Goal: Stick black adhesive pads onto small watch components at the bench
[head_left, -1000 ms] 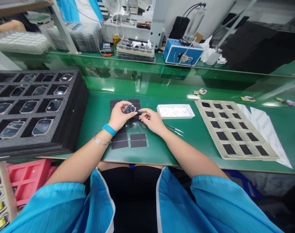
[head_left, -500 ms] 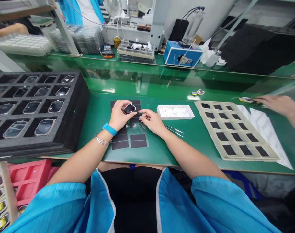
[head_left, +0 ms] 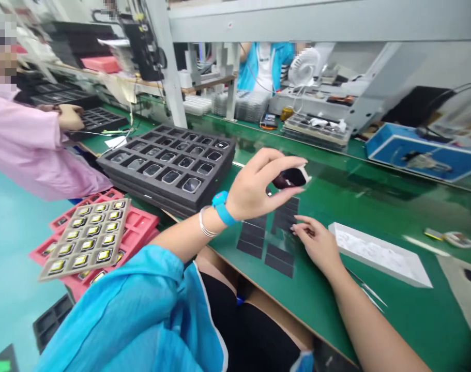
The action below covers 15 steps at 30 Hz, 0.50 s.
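Observation:
My left hand [head_left: 254,183] holds a smartwatch case [head_left: 291,178] by its edges, thumb below and fingers above, raised over the table. Its dark glossy face and a pale rim show. Lower and to the right, my right hand [head_left: 316,243] is over the table with its fingers curled and the fingertips close together; whatever may be between them is too small to make out. Those fingertips are beside black rectangular strips [head_left: 279,261] on a clear sheet. Tweezers [head_left: 369,292] lie by my right forearm, near a white box [head_left: 382,256] with small pale bits inside.
A stack of dark foam trays [head_left: 169,160] with watch cases in its pockets stands at left. Pink trays [head_left: 142,222] and a beige tray [head_left: 91,237] are lower left. A person in pink sleeves [head_left: 26,144] works there. A blue machine [head_left: 409,150] stands behind the table.
The view has swung left. My left hand has lifted the smartwatch case away from my right hand, which stays low near the black strips. The foam trays now show more fully.

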Available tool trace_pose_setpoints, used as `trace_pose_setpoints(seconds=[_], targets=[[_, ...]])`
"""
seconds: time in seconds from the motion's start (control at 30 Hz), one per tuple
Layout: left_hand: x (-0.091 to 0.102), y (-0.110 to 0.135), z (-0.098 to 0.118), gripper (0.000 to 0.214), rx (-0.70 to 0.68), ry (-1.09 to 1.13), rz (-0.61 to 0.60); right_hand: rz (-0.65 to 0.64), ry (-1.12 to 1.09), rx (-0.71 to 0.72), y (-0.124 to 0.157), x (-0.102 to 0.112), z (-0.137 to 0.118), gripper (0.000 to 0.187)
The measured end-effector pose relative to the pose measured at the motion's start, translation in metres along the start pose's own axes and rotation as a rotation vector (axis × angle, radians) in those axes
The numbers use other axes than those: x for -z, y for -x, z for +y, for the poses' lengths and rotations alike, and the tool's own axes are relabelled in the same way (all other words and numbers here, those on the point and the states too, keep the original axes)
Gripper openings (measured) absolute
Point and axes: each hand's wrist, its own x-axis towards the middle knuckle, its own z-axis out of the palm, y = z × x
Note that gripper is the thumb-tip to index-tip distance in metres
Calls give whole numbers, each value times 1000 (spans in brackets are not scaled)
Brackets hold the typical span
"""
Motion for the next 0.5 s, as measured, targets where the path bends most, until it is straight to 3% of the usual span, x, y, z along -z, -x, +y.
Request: trace_pose_setpoints(seconds=[0.07, 0.17, 0.27, 0.33, 0.4, 0.5], targets=[[33, -19, -12, 34, -23, -134, -71, 0, -3, -16, 1, 0, -1, 45], [79, -42, -69, 40, 89, -364, -163, 2, 0, -32, 4, 1, -5, 46], [123, -51, -145, 43, 360, -619, -204, 7, 17, -37, 5, 1, -10, 47], [152, -48, -187, 44, 611, -804, -226, 3, 22, -43, 4, 0, -12, 48], [176, -37, -213, 46, 805, -900, -242, 0, 23, -50, 4, -1, -12, 49], [199, -17, -235, 46, 1028, -940, -243, -3, 36, -59, 6, -3, -13, 51]])
